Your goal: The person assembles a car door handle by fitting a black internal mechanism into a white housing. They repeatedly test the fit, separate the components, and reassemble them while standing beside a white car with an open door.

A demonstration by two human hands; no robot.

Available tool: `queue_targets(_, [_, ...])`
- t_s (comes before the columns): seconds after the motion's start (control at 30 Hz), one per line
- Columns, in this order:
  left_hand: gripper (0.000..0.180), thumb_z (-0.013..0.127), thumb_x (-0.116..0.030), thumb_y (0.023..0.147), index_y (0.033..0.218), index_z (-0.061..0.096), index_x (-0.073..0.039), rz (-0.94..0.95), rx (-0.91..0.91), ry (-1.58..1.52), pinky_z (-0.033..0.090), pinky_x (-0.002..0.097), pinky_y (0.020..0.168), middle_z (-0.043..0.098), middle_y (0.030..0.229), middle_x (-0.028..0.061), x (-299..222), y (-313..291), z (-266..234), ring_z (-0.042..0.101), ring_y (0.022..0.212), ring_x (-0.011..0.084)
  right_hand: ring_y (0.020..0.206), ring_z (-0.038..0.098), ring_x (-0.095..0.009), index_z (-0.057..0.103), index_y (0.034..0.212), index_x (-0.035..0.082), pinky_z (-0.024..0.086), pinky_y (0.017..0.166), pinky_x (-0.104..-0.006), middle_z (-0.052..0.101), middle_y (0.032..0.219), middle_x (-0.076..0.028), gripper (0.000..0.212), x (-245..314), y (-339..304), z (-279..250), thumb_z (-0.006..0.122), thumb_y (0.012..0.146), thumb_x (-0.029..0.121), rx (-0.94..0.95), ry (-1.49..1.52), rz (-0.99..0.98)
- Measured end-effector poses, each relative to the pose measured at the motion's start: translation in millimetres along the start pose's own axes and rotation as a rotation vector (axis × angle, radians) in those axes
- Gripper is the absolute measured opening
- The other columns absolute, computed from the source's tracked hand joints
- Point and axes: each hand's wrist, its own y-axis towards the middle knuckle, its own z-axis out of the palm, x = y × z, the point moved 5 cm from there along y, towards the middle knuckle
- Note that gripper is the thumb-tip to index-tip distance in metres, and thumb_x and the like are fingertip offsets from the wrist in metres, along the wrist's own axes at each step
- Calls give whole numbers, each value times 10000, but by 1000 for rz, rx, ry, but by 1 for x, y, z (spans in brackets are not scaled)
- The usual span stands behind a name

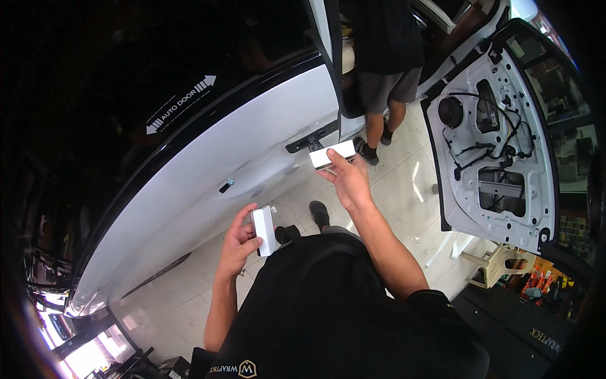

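My left hand (pixel 237 245) grips a white rectangular block (pixel 264 228), held on end between the thumb and fingers. Its exact kind does not show. Raised farther up and to the right, my right hand (pixel 351 180) pinches a flat white rectangular piece (pixel 320 159) with a dark lower edge, thumb on top and fingers beneath. This piece overlaps the black handle area (pixel 303 143) of a white vehicle door panel (pixel 252 123) in the picture; whether they touch I cannot tell. A small dark hole with a bluish fitting (pixel 226 186) sits lower on the panel.
Beyond the door's edge stands another person (pixel 388 69). On the right, an opened door with bare inner metal and wiring (pixel 492 151) juts out over the tiled floor (pixel 398 183). A beige plastic stool (pixel 489 268), several tools (pixel 543 281) and a lit screen (pixel 101 350) are nearby.
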Motion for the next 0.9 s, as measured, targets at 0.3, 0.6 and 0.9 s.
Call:
queue_targets(0.3, [902,702,-45,825,1642,321,-76,1,-99,1,541,438,1021,680,1337,179,15,-16,-7,708,1184,299,1106,681,-218,535,1276,102,551,957,-440,669,1231,-99,353,-19,4,-8,736,987,84,59,87,-57])
queue_targets(0.6, [922,633,-133,773,1639,321,-74,45,-136,-215,584,437,922,633,1274,130,15,-24,4,693,1055,273,1149,693,-296,580,1341,75,567,968,-486,670,1336,-165,372,-24,5,-15,685,1006,200,309,290,41])
queue_targets(0.9, [856,660,-201,853,1630,326,-71,80,-133,-257,598,426,860,607,1234,113,11,-21,7,679,983,256,1248,661,-431,603,1340,-9,559,1063,-538,671,1345,-244,402,-26,-8,-16,634,1046,264,364,364,133])
